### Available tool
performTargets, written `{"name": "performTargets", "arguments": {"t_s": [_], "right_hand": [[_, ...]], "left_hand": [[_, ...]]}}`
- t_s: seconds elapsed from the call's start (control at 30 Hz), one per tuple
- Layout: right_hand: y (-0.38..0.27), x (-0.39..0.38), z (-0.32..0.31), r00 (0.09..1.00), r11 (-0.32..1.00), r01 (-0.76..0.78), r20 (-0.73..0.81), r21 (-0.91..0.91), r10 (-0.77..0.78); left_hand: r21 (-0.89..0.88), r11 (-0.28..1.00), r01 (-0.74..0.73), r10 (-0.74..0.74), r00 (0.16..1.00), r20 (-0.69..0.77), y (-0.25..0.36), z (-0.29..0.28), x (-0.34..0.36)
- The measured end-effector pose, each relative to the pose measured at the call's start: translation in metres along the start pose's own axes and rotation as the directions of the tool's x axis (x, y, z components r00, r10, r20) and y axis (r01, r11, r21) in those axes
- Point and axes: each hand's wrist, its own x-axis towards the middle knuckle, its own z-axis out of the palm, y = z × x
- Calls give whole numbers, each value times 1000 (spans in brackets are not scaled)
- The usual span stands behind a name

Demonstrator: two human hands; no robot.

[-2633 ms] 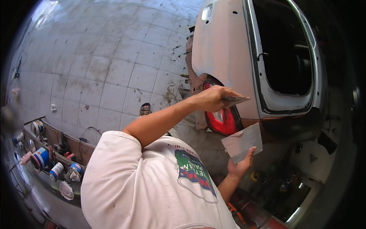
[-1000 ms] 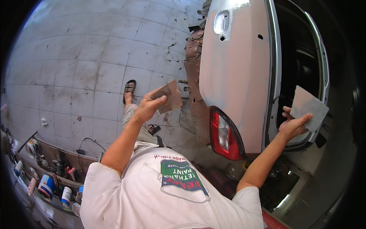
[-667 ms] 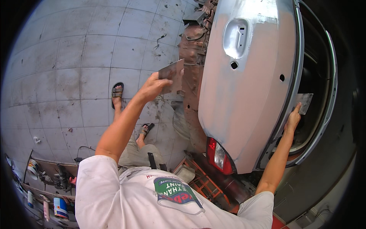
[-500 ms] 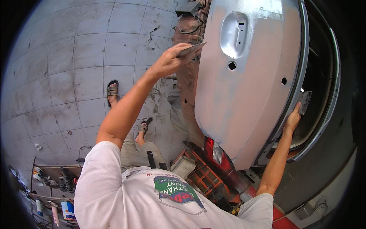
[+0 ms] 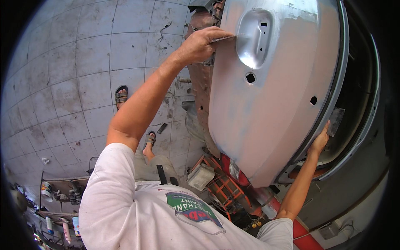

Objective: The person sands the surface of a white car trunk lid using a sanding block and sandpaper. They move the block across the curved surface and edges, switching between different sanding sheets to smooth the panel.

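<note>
My left hand (image 5: 201, 45) grips a thin flat spreader (image 5: 223, 38), fingers laid along it. Its outer edge reaches the left rim of the silvery handle recess (image 5: 253, 39); whether it touches cannot be told. The recess is in a car body panel (image 5: 266, 121) with pinkish-brown filler and grey patches. At the window-opening edge, my right hand (image 5: 320, 141) is closed round one end of a grey rectangular metal plate (image 5: 336, 121), which sticks out over the dark opening. The hand lies close to the panel's edge.
A round hole (image 5: 250, 78) lies below the recess, and another hole (image 5: 313, 100) is farther right. A red tail light (image 5: 234, 168) borders the panel. An orange metal frame (image 5: 221, 189) stands below it. A shelf rack (image 5: 62, 179) holds cans at lower left. Tiled floor (image 5: 75, 83) spreads left.
My left hand has moved up and right, bringing the spreader from beside the panel's left edge to the recess. My right hand still holds its plate. The view has shifted slightly.
</note>
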Motion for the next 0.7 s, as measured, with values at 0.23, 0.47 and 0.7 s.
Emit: {"name": "performTargets", "arguments": {"t_s": [0.23, 0.47, 0.7], "right_hand": [[8, 2, -9, 994, 999, -28, 108, 46, 23], [3, -3, -1, 998, 996, 33, 47, 84, -38], [-1, 3, -7, 987, 996, -51, 154, 76, 39]], "left_hand": [[70, 997, 43, -46, 998, 32, 46, 42, -93], [113, 993, 35, -26, 996, -85, 10, -27, 35], [141, 990, -28, 55, 980, -190, 5, 14, 21]]}}
